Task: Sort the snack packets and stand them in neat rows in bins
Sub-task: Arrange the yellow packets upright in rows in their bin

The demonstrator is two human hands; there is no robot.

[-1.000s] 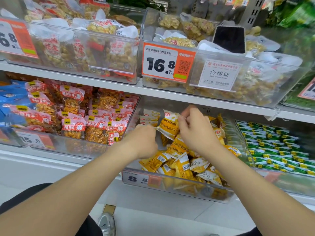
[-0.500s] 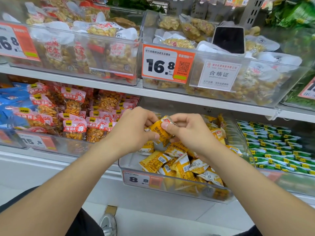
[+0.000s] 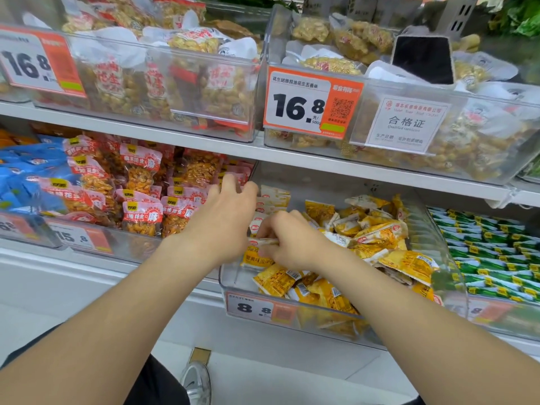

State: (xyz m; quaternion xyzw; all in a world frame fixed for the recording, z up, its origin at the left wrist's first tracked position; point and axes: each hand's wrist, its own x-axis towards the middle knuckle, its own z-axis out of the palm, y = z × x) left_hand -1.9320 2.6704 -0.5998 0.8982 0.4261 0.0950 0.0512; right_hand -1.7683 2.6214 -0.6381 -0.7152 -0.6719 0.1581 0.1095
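Observation:
A clear bin with an 8.8 price label holds yellow snack packets. Several stand in a row along its back left; the others lie in a loose pile across the middle and right. My right hand is low at the bin's left side, its curled fingers pinching one yellow packet by the top edge, next to the standing row. My left hand reaches over the bin's left wall with straight fingers against the standing packets; what lies under its palm is hidden.
A bin of red peanut packets and blue packets sit to the left. Rows of green packets fill the bin on the right. The upper shelf edge hangs close above, carrying peanut bins. A shoe shows below.
Both hands held one yellow packet up between them; now they have dropped to the bin's left side, the right still pinching the packet, the left spread against the standing row.

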